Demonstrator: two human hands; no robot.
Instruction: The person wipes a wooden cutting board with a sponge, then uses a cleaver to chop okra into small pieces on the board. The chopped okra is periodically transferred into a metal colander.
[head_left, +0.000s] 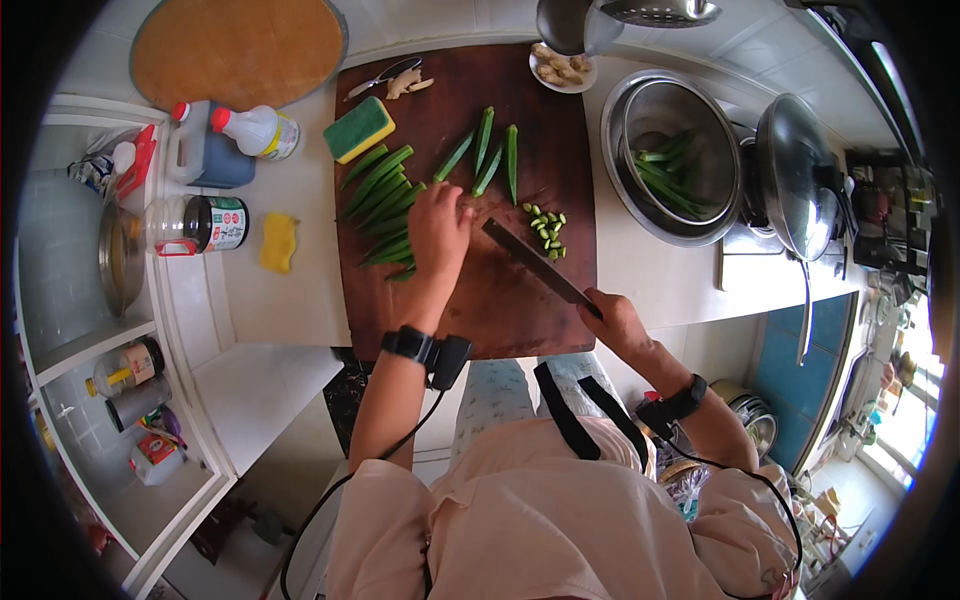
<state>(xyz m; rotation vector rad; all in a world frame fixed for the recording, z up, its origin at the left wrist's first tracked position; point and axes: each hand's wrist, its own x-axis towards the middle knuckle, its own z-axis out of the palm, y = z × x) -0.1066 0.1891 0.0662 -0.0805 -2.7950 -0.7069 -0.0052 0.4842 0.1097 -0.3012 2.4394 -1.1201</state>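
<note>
My right hand (616, 321) grips the handle of a cleaver (536, 262). Its dark blade is angled up and left over a brown wooden cutting board (480, 322). My left hand (441, 236) is over the board beside a pile of okra pods (382, 199), fingers bent. Its fingertips are close to the lower end of one loose okra pod (454, 156); whether they touch it or hold anything is hidden. Several separate okra pods (511, 161) lie above the hand. Cut okra stem ends (551, 229) are heaped right of the blade.
A green-and-yellow sponge (360, 129), ginger pieces (405, 84) and a peeler (384, 77) lie at the board's upper left. Nested metal bowls (616, 150) with okra stand right, near a lidded pan (795, 176). Bottles (259, 131) and a yellow sponge (279, 242) are left. Ginger fills a plate (589, 84).
</note>
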